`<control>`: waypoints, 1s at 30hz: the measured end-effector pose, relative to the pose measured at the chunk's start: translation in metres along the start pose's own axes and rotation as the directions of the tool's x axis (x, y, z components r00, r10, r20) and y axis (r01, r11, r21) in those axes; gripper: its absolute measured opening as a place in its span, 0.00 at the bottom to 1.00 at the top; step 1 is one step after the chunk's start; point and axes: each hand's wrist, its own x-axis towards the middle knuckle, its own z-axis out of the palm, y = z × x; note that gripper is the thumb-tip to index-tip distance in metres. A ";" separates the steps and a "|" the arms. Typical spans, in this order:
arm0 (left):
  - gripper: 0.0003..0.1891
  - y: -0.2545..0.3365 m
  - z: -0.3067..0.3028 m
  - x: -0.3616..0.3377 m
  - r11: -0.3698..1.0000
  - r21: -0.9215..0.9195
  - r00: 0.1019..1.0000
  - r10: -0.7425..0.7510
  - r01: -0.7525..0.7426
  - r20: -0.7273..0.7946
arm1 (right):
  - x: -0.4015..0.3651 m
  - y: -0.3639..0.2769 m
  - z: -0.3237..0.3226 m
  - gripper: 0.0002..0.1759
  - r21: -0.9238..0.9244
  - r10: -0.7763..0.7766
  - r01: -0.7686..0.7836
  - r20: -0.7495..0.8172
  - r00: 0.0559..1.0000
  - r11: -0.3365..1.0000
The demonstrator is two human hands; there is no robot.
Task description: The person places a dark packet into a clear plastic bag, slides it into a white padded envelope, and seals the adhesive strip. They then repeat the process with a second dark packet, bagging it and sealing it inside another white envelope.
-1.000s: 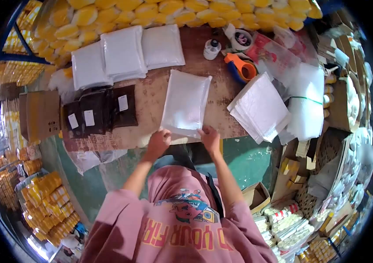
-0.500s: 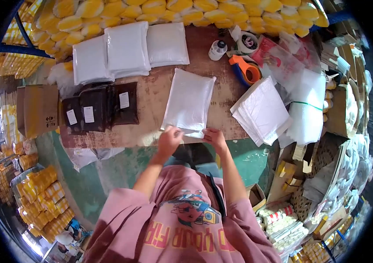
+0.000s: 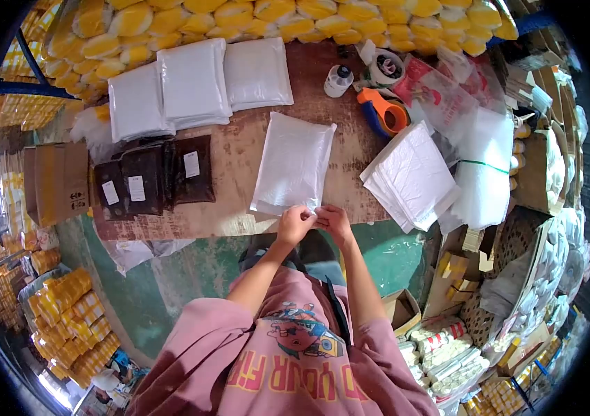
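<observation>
A white plastic package (image 3: pixel 293 161) lies on the wooden table (image 3: pixel 239 166) in front of me. At its near edge, towards the right corner, my left hand (image 3: pixel 296 223) is closed with the fingertips pinched. Close beside it, my right hand (image 3: pixel 333 222) is closed on the package's lower right corner. The fingertips of both hands nearly meet there. What my left fingers pinch is too small to make out. A stack of flat white bags (image 3: pixel 412 177) lies to the right of the package.
White packages (image 3: pixel 194 83) stand in stacks at the back left, with dark labelled packages (image 3: pixel 146 177) before them. An orange and blue tape dispenser (image 3: pixel 385 114), a bottle (image 3: pixel 339 81) and a clear plastic roll (image 3: pixel 482 166) lie right. A cardboard box (image 3: pixel 59 182) is at left.
My left hand has moved right along the package's near edge, up to my right hand. The view has shifted slightly.
</observation>
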 end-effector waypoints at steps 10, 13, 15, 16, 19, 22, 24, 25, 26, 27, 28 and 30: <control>0.07 -0.032 -0.082 -0.025 0.891 -0.418 0.983 -0.178 0.178 0.038 | -0.007 -0.010 0.005 0.07 -0.071 -0.021 0.018 -0.044 0.999 0.997; 0.05 -0.152 -0.184 -0.125 0.788 -0.566 0.887 -0.417 0.242 -0.200 | -0.011 -0.019 0.008 0.07 -0.137 -0.024 0.016 -0.053 0.998 0.990; 0.09 -0.236 -0.277 -0.306 0.827 -0.524 0.686 -0.503 0.204 -0.526 | -0.017 -0.028 0.014 0.07 -0.183 -0.031 0.023 -0.041 0.999 0.983; 0.09 -0.238 -0.309 -0.390 0.805 -0.474 0.447 -0.593 0.357 -0.669 | -0.017 -0.028 0.012 0.07 -0.150 -0.019 0.013 -0.040 0.999 0.989; 0.10 -0.209 -0.329 -0.582 0.503 -0.561 -0.143 -0.647 0.658 -0.749 | -0.025 -0.042 0.020 0.10 -0.188 0.070 -0.081 -0.064 0.996 0.979; 0.12 -0.170 -0.306 -0.682 0.291 -0.666 -0.405 -0.608 0.687 -0.683 | -0.022 -0.033 0.012 0.10 -0.252 -0.037 0.008 -0.110 0.993 0.968; 0.13 -0.151 -0.297 -0.716 0.247 -0.704 -0.489 -0.567 0.666 -0.662 | -0.021 -0.026 0.011 0.10 -0.294 -0.134 0.094 -0.120 0.984 0.951; 0.13 -0.143 -0.295 -0.725 0.243 -0.712 -0.513 -0.548 0.659 -0.661 | -0.018 -0.022 0.011 0.10 -0.304 -0.163 0.120 -0.118 0.980 0.945; 0.14 -0.136 -0.294 -0.734 0.253 -0.713 -0.528 -0.521 0.654 -0.670 | -0.015 -0.015 0.010 0.10 -0.306 -0.189 0.145 -0.121 0.974 0.941; 0.14 -0.130 -0.296 -0.740 0.279 -0.708 -0.542 -0.483 0.649 -0.688 | -0.013 -0.011 0.011 0.10 -0.313 -0.218 0.168 -0.133 0.967 0.935; 0.15 -0.127 -0.302 -0.744 0.317 -0.695 -0.554 -0.432 0.645 -0.711 | -0.017 -0.011 0.020 0.09 -0.322 -0.224 0.155 -0.187 0.957 0.934; 0.16 -0.122 -0.326 -0.745 0.427 -0.627 -0.541 -0.318 0.651 -0.778 | -0.023 -0.015 0.026 0.08 -0.380 -0.238 0.135 -0.240 0.941 0.915</control>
